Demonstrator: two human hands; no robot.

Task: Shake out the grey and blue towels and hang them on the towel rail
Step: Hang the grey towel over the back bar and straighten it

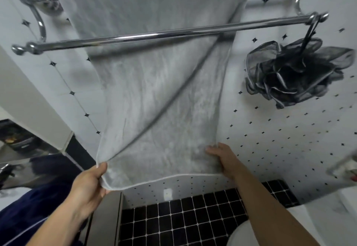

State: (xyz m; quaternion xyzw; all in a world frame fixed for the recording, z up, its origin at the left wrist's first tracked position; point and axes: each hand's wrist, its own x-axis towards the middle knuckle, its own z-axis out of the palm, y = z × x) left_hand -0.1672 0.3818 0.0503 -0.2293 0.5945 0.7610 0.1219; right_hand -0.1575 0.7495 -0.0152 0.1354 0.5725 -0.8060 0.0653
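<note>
The grey towel (pixel 154 95) hangs down the tiled wall from the upper back bar and passes behind the front chrome towel rail (pixel 166 33). My left hand (pixel 90 182) pinches the towel's lower left corner. My right hand (pixel 222 158) grips its lower right edge. A diagonal fold runs across the cloth from upper right to lower left. A dark blue cloth (pixel 29 207) lies at the lower left by my left arm; whether it is the blue towel I cannot tell.
A black mesh bath sponge (pixel 289 71) hangs by a cord from the rail's right end. Chrome brackets (pixel 38 13) hold the rail at the left. Black floor tiles (pixel 183 220) lie below. A mirror edge and counter items sit at the far left.
</note>
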